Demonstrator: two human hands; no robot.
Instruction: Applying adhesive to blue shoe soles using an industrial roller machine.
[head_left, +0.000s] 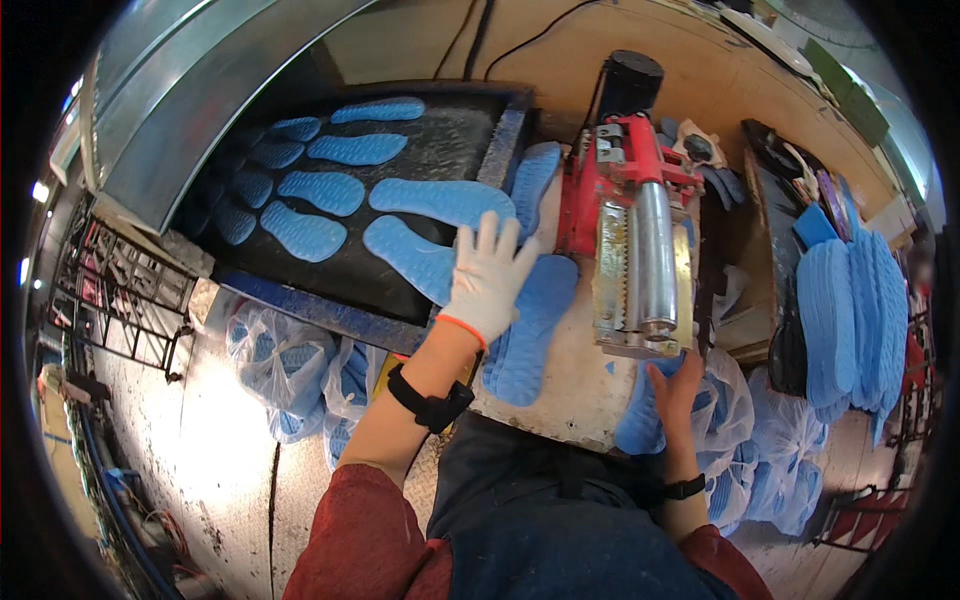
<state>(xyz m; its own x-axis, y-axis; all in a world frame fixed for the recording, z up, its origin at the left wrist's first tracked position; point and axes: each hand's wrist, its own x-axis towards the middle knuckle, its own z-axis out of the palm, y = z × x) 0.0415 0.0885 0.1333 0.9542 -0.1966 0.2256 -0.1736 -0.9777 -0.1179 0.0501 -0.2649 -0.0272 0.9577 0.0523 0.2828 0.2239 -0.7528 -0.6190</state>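
Note:
My left hand [490, 275], in a white glove with an orange cuff, is spread with its fingers apart over the blue shoe insoles at the near right end of a black conveyor belt [400, 275]. Under its fingers lies one insole [430, 198]; another insole [405, 255] sits beside its palm. More insoles [540, 325] overlap on the pale worktop just right of the glove. My bare right hand [680, 395] is at the front of a red machine [580, 190] with a steel roller [655, 255], its thumb against a blue insole [640, 415]. Its fingertips are partly hidden.
Several insoles [320, 192] lie spread along the belt, inside a blue frame [340, 305]. Clear bags of insoles [285, 350] stand below it, with more bags [765, 460] at right. Stacked insoles [850, 320] lean by a dark shelf. A metal hood [210, 90] covers the belt's far left.

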